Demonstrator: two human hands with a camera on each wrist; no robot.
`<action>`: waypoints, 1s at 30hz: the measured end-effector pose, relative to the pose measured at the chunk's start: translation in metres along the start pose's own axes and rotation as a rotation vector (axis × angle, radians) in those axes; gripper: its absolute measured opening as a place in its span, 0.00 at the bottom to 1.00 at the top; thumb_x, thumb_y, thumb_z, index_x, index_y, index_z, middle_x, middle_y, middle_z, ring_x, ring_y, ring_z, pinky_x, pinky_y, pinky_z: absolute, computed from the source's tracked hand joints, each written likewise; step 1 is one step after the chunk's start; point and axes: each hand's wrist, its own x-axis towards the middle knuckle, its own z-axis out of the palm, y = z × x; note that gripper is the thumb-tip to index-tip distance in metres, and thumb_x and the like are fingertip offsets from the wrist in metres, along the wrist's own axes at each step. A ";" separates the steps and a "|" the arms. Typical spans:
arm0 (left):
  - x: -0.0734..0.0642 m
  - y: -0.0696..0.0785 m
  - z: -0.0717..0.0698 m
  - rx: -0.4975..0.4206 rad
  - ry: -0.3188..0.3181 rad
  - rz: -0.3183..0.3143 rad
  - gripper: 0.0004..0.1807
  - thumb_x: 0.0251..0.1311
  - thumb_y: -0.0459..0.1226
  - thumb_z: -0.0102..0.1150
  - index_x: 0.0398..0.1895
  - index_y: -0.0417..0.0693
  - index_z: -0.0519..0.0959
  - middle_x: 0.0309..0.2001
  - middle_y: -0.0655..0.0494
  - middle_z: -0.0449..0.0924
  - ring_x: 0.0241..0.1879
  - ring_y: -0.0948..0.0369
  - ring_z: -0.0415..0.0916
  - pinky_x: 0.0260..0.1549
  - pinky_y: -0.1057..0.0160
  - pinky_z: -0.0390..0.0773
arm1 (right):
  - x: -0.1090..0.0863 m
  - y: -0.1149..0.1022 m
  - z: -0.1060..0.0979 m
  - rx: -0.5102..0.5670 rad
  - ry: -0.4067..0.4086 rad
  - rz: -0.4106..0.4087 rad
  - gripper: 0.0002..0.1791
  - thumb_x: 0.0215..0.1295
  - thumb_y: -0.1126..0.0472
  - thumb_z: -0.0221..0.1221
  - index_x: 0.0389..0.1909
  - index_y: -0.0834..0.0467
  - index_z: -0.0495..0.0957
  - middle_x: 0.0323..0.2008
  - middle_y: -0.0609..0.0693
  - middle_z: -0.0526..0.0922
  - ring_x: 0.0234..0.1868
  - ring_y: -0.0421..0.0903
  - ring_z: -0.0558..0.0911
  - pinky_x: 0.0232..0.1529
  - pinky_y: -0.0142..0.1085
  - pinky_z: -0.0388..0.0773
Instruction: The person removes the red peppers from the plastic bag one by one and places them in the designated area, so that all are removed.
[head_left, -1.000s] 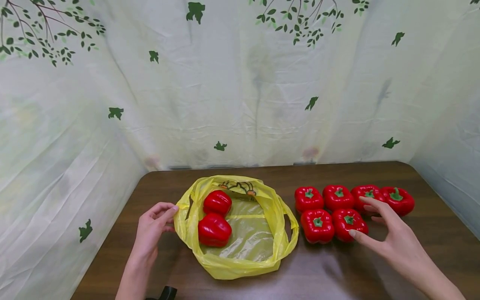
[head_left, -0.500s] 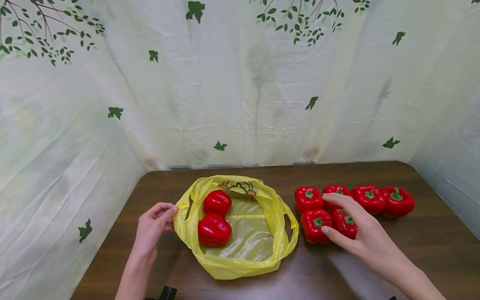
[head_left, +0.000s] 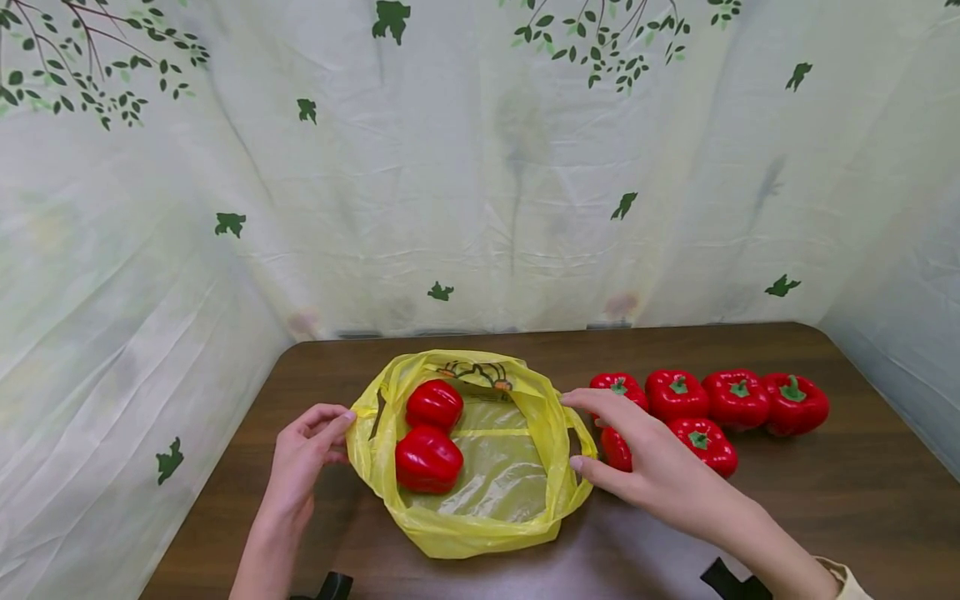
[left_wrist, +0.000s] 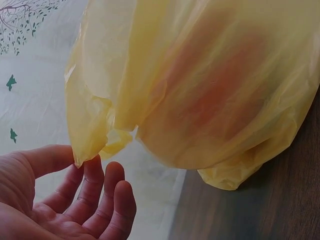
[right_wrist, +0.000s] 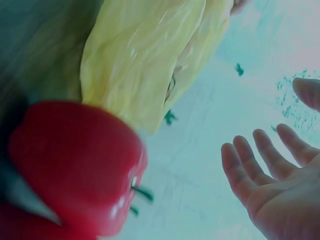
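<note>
A yellow plastic bag point(head_left: 495, 542) stands with its mouth spread, two red bell peppers point(head_left: 429, 460) lying inside on its left. My left hand point(head_left: 303, 454) pinches the bag's left handle between thumb and fingertip; the left wrist view shows the thin yellow film point(left_wrist: 82, 142) there. Over the bag's right handle reaches my right hand point(head_left: 652, 462), thumb and fingers spread with nothing between them. In the right wrist view its fingers point(right_wrist: 272, 157) are apart from a nearby bell pepper point(right_wrist: 80, 165). This hand partly covers two peppers in the head view.
Right of the bag, several red bell peppers with green stems, one of them a pepper point(head_left: 795, 404) at the far right, stand in two rows on the brown wooden table point(head_left: 847, 500). A pale curtain point(head_left: 480, 208) with leaf prints hangs behind the table.
My right hand has moved left, from over the peppers to the right side of the bag, carrying nothing. The left hand, bag and peppers have stayed in place.
</note>
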 end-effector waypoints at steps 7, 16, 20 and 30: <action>0.000 0.000 0.000 -0.010 -0.004 0.014 0.15 0.66 0.43 0.62 0.45 0.39 0.77 0.32 0.58 0.83 0.30 0.58 0.78 0.32 0.61 0.82 | 0.017 -0.008 0.023 0.064 -0.108 -0.017 0.32 0.62 0.47 0.66 0.65 0.34 0.65 0.62 0.32 0.69 0.62 0.35 0.68 0.57 0.43 0.75; -0.001 0.000 0.000 -0.037 -0.004 0.024 0.13 0.65 0.42 0.64 0.41 0.40 0.79 0.30 0.57 0.82 0.27 0.58 0.79 0.31 0.60 0.82 | 0.042 -0.009 0.057 0.214 -0.217 -0.027 0.30 0.65 0.49 0.64 0.66 0.42 0.66 0.61 0.33 0.69 0.61 0.37 0.70 0.57 0.41 0.74; -0.001 0.001 0.001 -0.035 -0.003 0.028 0.13 0.65 0.42 0.63 0.42 0.41 0.79 0.30 0.57 0.83 0.27 0.58 0.78 0.30 0.62 0.81 | 0.052 -0.010 0.074 0.298 -0.257 0.002 0.29 0.66 0.50 0.64 0.66 0.42 0.67 0.61 0.35 0.71 0.58 0.39 0.73 0.55 0.40 0.76; -0.001 0.000 0.000 -0.028 -0.004 0.018 0.15 0.66 0.42 0.62 0.44 0.39 0.78 0.31 0.57 0.82 0.29 0.58 0.78 0.31 0.62 0.82 | 0.074 -0.009 0.106 0.226 -0.278 0.018 0.29 0.66 0.46 0.62 0.66 0.45 0.68 0.60 0.38 0.73 0.59 0.46 0.73 0.54 0.44 0.76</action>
